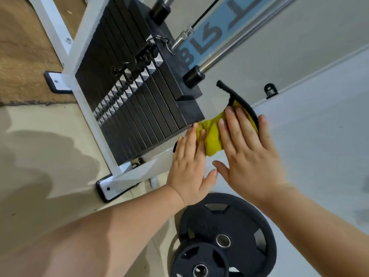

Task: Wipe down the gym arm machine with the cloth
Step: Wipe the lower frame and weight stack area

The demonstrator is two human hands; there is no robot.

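Right now both hands lie flat with fingers straight, neither grip curled round anything. The left hand (pixel 189 166) and right hand (pixel 245 148) press the yellow cloth (pixel 211 134) (black-edged, bunched between them) against the machine's white panel (pixel 309 136), just beside the lower corner of the weight stack (pixel 139 96). Bare panel stretches away rightward; the stack crowds the left. Below the wrists, two black weight plates (pixel 239 220) lie on the floor (pixel 50 156).

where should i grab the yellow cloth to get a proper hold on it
Take the cloth by its bunched middle, bare between left hand and right hand, coming from below. The folds there likely give something to pinch; the rest lies flat under straight fingers.
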